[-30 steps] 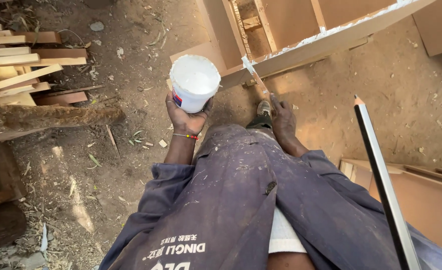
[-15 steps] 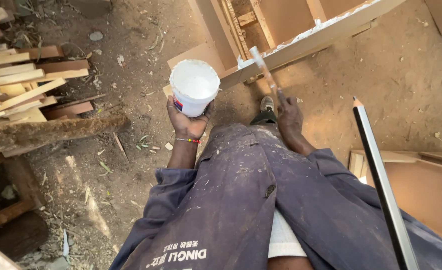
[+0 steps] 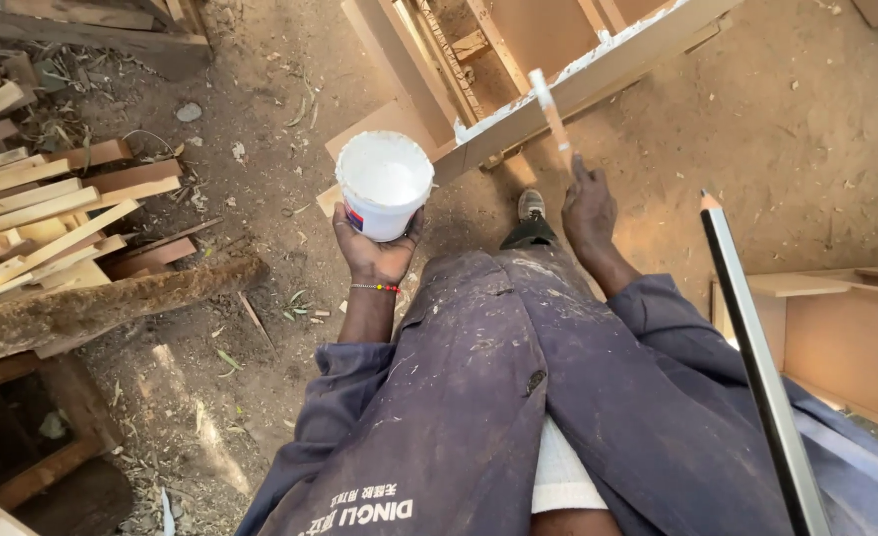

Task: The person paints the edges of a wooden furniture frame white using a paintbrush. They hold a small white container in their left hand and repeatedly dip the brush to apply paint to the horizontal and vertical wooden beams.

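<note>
— Wood fills the upper half of the frame: a long board frame point(image 3: 598, 84) runs diagonally from the centre toward the upper right, its top edge smeared white. What else is large?

— Dirt floor point(image 3: 806, 129) all round it, and a heap of offcut timber point(image 3: 52, 213) at the left edge. A black pencil-like rod point(image 3: 756, 367) slants down the right side.

— And the hands?

— Left hand point(image 3: 374, 253), just left of centre, is closed around the base of a white tub point(image 3: 384, 186) full of white paste, held upright. Right hand point(image 3: 588, 208), right of centre, has its fingers pinched together on a thin white-coated stick point(image 3: 550, 109), tip pointing up at the smeared edge.

— Anything different from a second ago?

— The stick has swung up from a low slant to nearly upright, its tip now over the frame's edge, while the tub has drifted a little left. I'd judge the spreading along that edge is under way again.

— Smallest thing?

— A beaded bracelet point(image 3: 374, 288) on the left wrist.
</note>
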